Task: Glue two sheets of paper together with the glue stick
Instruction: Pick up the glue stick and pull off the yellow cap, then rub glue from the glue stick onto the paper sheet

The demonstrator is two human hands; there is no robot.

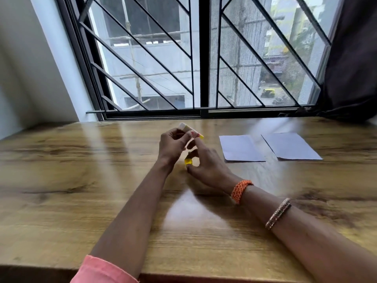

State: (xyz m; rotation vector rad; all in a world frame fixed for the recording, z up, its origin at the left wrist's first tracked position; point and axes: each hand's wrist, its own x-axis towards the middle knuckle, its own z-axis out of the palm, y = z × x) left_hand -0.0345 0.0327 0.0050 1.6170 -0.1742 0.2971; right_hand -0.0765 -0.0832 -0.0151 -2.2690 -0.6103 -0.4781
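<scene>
Above grained wood, left hand (173,147) pinches cylindrical glue stick (188,130).

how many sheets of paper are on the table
2. One sheet lies flat just right of the hands, the other sheet lies further right, apart from it. Whether more are stacked underneath cannot be seen.

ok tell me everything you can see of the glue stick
The glue stick is a small tube, pale along the body with a yellow end pointing right. It is held up off the wooden table, tilted, gripped by the fingers of the left hand. Its yellow cap is off, pinched in the right hand just below. Motion blur hides any label.
</scene>
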